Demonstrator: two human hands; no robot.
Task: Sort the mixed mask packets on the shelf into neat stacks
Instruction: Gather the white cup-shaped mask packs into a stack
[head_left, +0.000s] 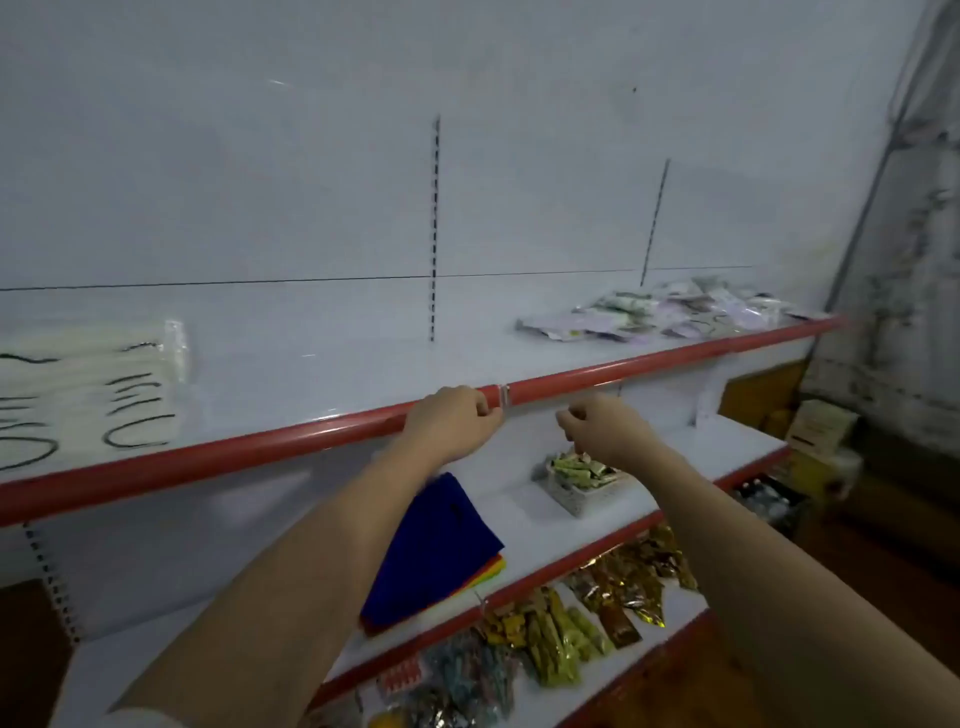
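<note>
Both hands are raised at the front edge of the top shelf (311, 364). The left hand (453, 415) rests on the red rail (208, 460), fingers curled over it beside a clear clip (503, 396). The right hand (602, 428) hovers just below the rail, fingers loosely curled, holding nothing. Mixed mask packets (675, 314) lie in a loose heap at the shelf's far right end, well apart from both hands. White packets (88, 384) with black loops sit at its left end. On the shelf below, blue sheets (434, 540) lie near the front edge, beside a small basket (579, 480) of green sachets.
</note>
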